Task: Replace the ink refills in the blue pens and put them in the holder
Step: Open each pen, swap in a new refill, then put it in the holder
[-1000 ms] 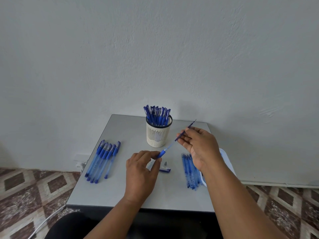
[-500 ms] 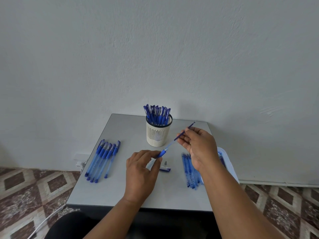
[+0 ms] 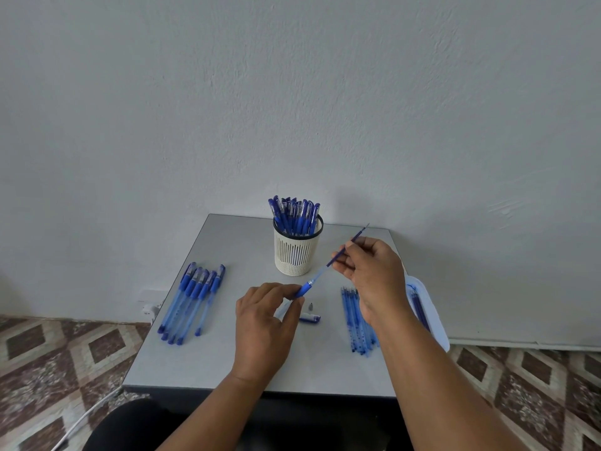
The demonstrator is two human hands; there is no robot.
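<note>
My left hand (image 3: 264, 315) grips an open blue pen barrel (image 3: 305, 288) near the table's middle, its blue grip end pointing up and right. My right hand (image 3: 374, 270) pinches a thin dark blue ink refill (image 3: 345, 249) whose lower end sits in the barrel mouth and whose tip sticks out past my fingers. A cream slotted holder (image 3: 296, 252) behind them is packed with several capped blue pens (image 3: 294, 213). The pen's blue cap (image 3: 310, 318) and small grey tip piece (image 3: 311, 306) lie on the table beside my left hand.
Several capped blue pens (image 3: 192, 299) lie in a row at the table's left. A bunch of loose refills (image 3: 356, 320) lies under my right wrist. A white tray (image 3: 431, 320) with dark refills overhangs the grey table's (image 3: 227, 362) right edge. The wall stands right behind.
The refill and both hands are almost where they were. The right hand has shifted only slightly along the refill; the left hand holds the barrel steady.
</note>
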